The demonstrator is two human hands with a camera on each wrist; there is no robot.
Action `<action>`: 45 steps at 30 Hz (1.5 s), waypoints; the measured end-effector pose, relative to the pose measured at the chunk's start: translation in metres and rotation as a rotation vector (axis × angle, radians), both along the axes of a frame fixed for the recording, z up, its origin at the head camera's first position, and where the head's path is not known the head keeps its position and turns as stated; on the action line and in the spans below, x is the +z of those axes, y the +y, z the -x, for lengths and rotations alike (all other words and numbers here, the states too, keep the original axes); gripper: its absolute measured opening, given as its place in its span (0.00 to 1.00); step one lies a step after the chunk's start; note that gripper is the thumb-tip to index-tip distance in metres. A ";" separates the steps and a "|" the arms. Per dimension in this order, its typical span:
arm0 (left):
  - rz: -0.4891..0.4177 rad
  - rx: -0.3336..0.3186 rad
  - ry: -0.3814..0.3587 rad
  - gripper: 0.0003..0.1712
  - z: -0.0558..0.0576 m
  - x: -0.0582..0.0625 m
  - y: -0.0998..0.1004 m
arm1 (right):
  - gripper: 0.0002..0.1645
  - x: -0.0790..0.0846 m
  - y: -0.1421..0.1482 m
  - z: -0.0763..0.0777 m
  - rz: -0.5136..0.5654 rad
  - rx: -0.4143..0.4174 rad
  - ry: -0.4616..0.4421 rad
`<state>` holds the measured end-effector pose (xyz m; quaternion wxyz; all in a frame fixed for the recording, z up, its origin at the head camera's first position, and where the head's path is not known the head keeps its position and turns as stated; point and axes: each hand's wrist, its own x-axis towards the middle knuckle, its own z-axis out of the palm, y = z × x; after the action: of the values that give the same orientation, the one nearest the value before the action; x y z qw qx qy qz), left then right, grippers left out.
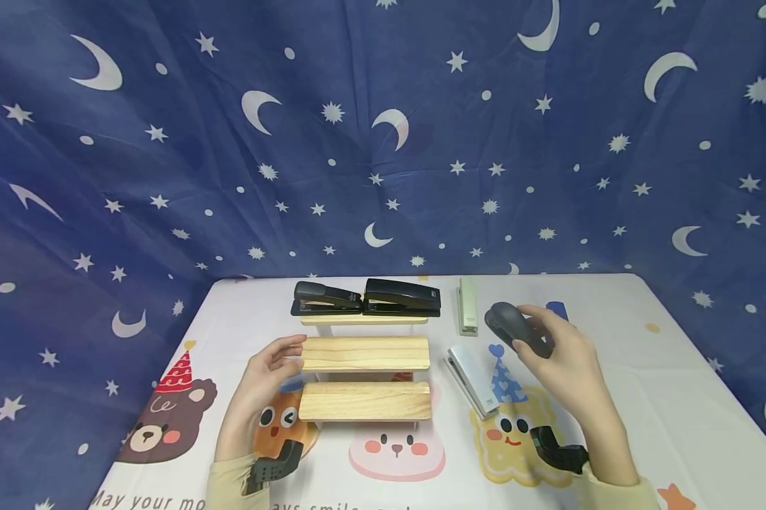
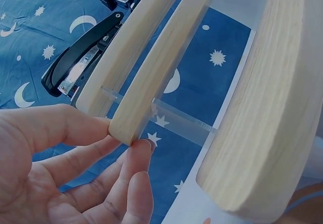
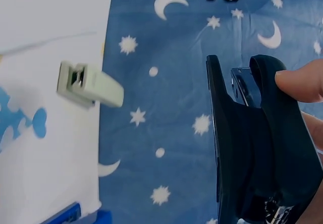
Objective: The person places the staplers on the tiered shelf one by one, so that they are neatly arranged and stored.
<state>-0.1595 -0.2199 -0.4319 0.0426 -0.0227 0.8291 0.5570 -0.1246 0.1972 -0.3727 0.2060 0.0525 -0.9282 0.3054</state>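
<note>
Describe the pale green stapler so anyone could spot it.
Find the wooden rack on the table. Right of its top shelf, past two black staplers, sits the pale green stapler. It alone is green, unlike the white stapler and the dark stapler in the right hand.

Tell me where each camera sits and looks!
Head: on the head, facing forward and down at the tiered wooden rack; left hand, right hand and sleeves show.
Left wrist: on that wrist, facing the rack; the left hand shows, gripping one board.
Right wrist: on that wrist, facing the dark stapler in the right hand; part of that hand shows.
Head and right-wrist views share that stapler and the pale green stapler.
</note>
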 end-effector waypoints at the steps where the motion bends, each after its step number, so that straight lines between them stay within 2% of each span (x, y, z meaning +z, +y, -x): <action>1: 0.000 -0.001 0.003 0.25 0.000 0.000 0.000 | 0.30 0.002 -0.002 0.000 0.000 0.012 0.009; 11: -0.007 -0.005 0.002 0.26 -0.001 0.000 -0.001 | 0.31 0.019 -0.023 0.001 0.033 0.100 0.056; 22: -0.012 0.004 -0.004 0.25 0.000 0.000 0.000 | 0.31 0.033 -0.045 0.001 0.042 0.182 0.059; 30: -0.015 0.000 0.001 0.25 -0.001 0.001 -0.001 | 0.32 0.034 -0.064 0.001 0.057 0.297 0.084; 45: -0.025 -0.001 0.001 0.25 0.000 0.000 -0.001 | 0.30 0.033 -0.104 0.002 0.041 0.430 0.088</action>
<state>-0.1596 -0.2208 -0.4317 0.0430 -0.0214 0.8220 0.5674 -0.1263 0.0935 -0.3397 0.1777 0.2582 -0.8794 0.3583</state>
